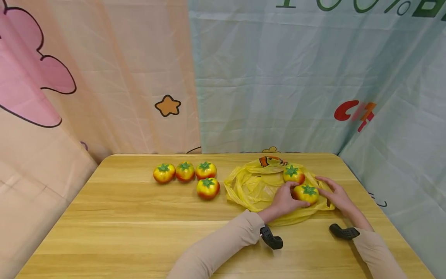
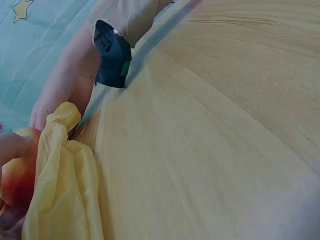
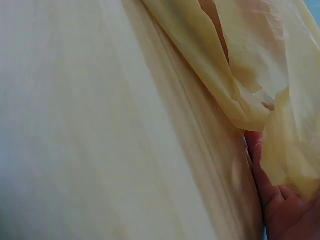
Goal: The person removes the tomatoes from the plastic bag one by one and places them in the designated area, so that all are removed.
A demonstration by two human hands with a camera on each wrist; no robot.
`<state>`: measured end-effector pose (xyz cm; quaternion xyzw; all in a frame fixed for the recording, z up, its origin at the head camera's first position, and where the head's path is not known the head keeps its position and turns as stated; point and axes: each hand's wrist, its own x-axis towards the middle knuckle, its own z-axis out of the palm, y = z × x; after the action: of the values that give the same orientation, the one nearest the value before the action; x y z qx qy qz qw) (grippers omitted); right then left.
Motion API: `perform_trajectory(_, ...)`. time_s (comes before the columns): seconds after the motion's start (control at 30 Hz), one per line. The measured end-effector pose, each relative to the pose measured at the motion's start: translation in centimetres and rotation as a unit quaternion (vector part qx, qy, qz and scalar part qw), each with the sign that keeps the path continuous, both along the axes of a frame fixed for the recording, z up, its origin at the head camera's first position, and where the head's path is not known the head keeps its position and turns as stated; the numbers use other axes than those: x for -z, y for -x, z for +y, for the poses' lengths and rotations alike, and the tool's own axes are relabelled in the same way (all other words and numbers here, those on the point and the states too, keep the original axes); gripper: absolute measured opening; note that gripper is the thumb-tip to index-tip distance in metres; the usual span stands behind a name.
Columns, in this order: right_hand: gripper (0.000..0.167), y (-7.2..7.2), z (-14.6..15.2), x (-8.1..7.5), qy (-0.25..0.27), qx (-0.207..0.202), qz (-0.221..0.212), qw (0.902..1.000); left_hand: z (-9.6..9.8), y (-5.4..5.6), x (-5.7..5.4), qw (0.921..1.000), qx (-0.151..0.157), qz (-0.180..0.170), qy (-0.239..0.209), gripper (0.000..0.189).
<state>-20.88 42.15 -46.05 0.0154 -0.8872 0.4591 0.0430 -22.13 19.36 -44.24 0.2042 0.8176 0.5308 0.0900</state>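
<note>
On the right of the table lies a spread yellow plastic bag [image 1: 245, 186], two yellow-and-red tomatoes with green leafy tops on it. My left hand [image 1: 283, 199] grips the nearer tomato [image 1: 306, 194], thumb along its near side; in the left wrist view this tomato [image 2: 20, 182] shows behind a fold of the bag [image 2: 62, 190]. Just behind it sits the other tomato [image 1: 293, 174]. To the right, my right hand [image 1: 339, 197] reaches over the bag's edge with fingers spread beside the gripped tomato. In the right wrist view, loose plastic partly covers the right hand [image 3: 290, 215].
Several more tomatoes stand left of the bag: one in front [image 1: 208, 188] and a row behind, ending in a leftmost tomato [image 1: 164, 173]. The wooden table [image 1: 122, 221] meets hanging printed curtains [image 1: 261, 97] at its back. Black wrist devices [image 1: 271, 237] sit at both cuffs.
</note>
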Motion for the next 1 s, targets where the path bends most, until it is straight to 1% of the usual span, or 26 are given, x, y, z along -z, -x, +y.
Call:
perform_trajectory(0.2, 0.052, -0.1, 0.1, 0.0, 0.0, -0.006, 0.007, 1.0, -0.2, -0.1, -0.5, 0.9999, 0.0, 0.007, 0.012, 0.061)
perform_trajectory(0.3, 0.052, -0.1, -0.1, 0.0, 0.006, -0.008, 0.005, 0.9999, -0.4, -0.1, -0.6, 1.0, 0.003, 0.008, 0.003, 0.061)
perform_trajectory(0.43, 0.052, -0.1, -0.3, -0.2, 0.011, -0.014, -0.001, 0.9998, -1.0, -0.3, -0.7, 0.9996, 0.008, -0.003, -0.025, 0.061)
perform_trajectory(0.6, 0.054, 0.0, -0.4, -0.3, 0.003, -0.005, -0.008, 1.0, -1.9, -0.3, -0.8, 0.9988, 0.01, -0.009, -0.048, 0.06)
perform_trajectory(0.8, 0.056, 0.0, -0.3, -0.3, -0.01, 0.006, -0.007, 0.9999, -3.0, -0.2, -1.1, 0.9985, 0.012, -0.008, -0.053, 0.059)
perform_trajectory(1.0, 0.055, -0.1, -0.5, -0.3, -0.014, 0.013, -0.002, 0.9998, -3.9, -0.4, -1.7, 0.998, 0.015, -0.01, -0.061, 0.058)
